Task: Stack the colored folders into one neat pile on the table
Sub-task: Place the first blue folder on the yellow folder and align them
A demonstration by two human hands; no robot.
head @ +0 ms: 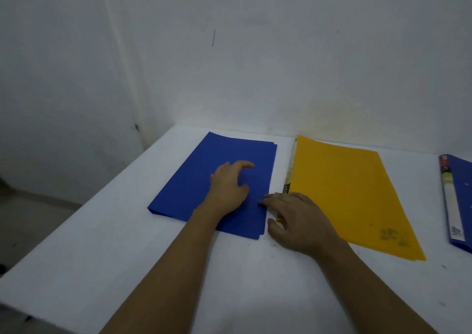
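Observation:
A dark blue folder (194, 180) lies flat on the white table (102, 244), left of centre. My left hand (229, 188) rests palm down on its right half, fingers spread. Beside it to the right lies a yellow folder (352, 196) with a printed spine strip along its left edge. My right hand (298, 221) lies between the two folders: its fingertips touch the blue folder's right edge, and its palm covers the yellow folder's near-left corner. A second blue folder (459, 206) with a white spine label lies at the far right, cut off by the frame.
The table stands in a corner of white walls (281, 65). Its left edge runs diagonally, with grey floor (30, 219) below it. Small dark specks lie on the table near my right wrist.

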